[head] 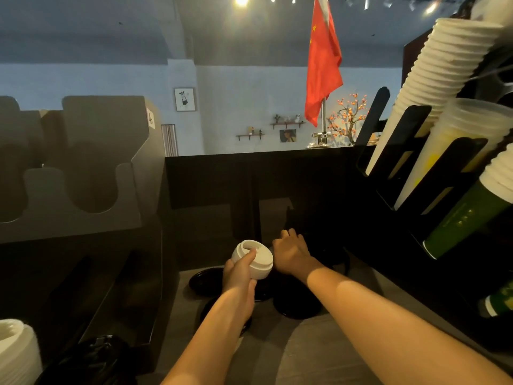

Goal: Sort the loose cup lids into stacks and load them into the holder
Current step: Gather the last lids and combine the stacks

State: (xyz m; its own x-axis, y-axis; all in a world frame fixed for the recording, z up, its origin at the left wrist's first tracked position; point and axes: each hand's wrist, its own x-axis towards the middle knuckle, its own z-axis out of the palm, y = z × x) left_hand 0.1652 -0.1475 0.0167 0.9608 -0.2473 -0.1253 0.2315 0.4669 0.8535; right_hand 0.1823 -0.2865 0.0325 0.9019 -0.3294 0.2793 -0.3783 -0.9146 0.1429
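Observation:
My left hand (241, 269) grips a short stack of white cup lids (254, 258) above the counter, thumb on top. My right hand (291, 251) reaches forward just right of the stack into the dark back corner; its fingertips are curled down out of sight, and what they touch cannot be told. Loose black lids (206, 280) lie on the counter below both hands, with another black lid pile (298, 301) under my right forearm. The dark lid holder (83, 218) with U-shaped slots stands at the left.
A rack at the right holds white paper cups (449, 68), clear cups (455, 140) and green cups (466, 218). White lids (14, 354) and a black bag (91, 362) sit at the lower left. A dark counter wall (263, 184) closes off the back.

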